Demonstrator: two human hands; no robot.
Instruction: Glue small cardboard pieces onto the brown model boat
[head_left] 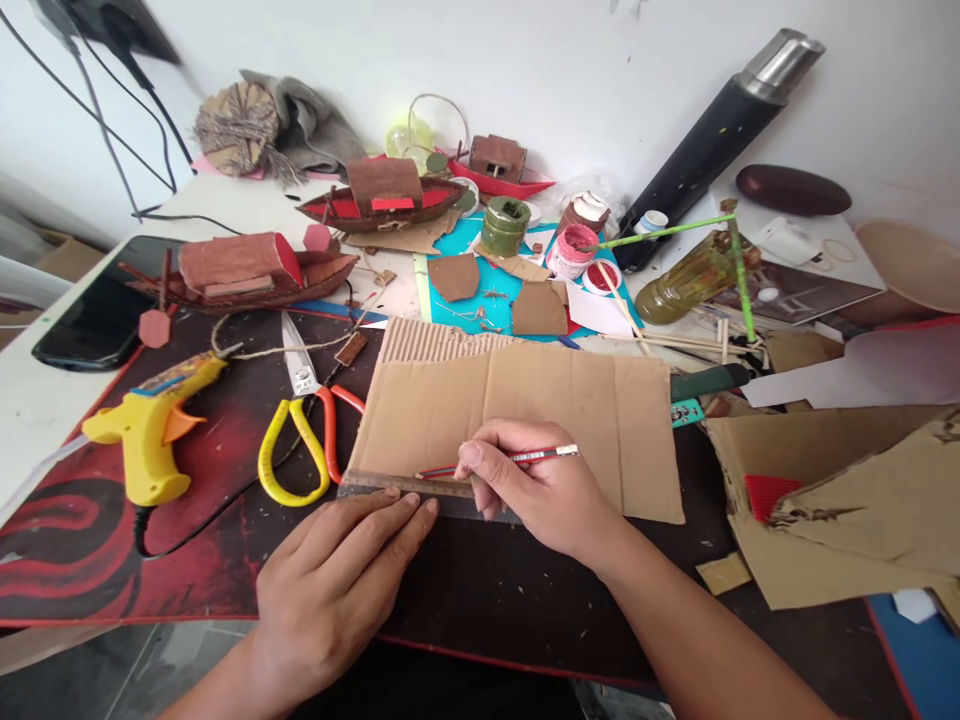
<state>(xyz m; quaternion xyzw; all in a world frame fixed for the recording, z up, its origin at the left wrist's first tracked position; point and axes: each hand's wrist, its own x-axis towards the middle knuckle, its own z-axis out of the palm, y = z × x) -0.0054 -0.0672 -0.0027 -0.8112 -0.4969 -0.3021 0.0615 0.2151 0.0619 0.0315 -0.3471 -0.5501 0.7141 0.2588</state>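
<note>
Cardboard sheet [525, 420], brown, flat at the middle of the bench [480, 590], its torn top edge showing the corrugated layer. Ruler [405, 487], clear, laid along the sheet's lower edge; its printed marks are too small to read. Left hand [337, 590], palm down, fingers spread flat, fingertips pressing on the ruler. Right hand [536, 490], grip closed on a red pencil [499, 460], tip lying against the ruler's upper edge on the cardboard. No brand or legible writing on any item. Left of the sheet: scissors [307, 440] with one yellow and one orange handle, and a yellow glue gun [150, 430] whose cord runs off under the near edge. Behind: three cardboard model boats [247, 275], paint pots [574, 250], a green bottle [694, 275] lying on its side, and a black flask [712, 140] leaning on the white wall. A dark phone [105, 310] is cut off at far left; cardboard offcuts [847, 500] run out of view at right. Bench surface: dark mat with red swirls.
</note>
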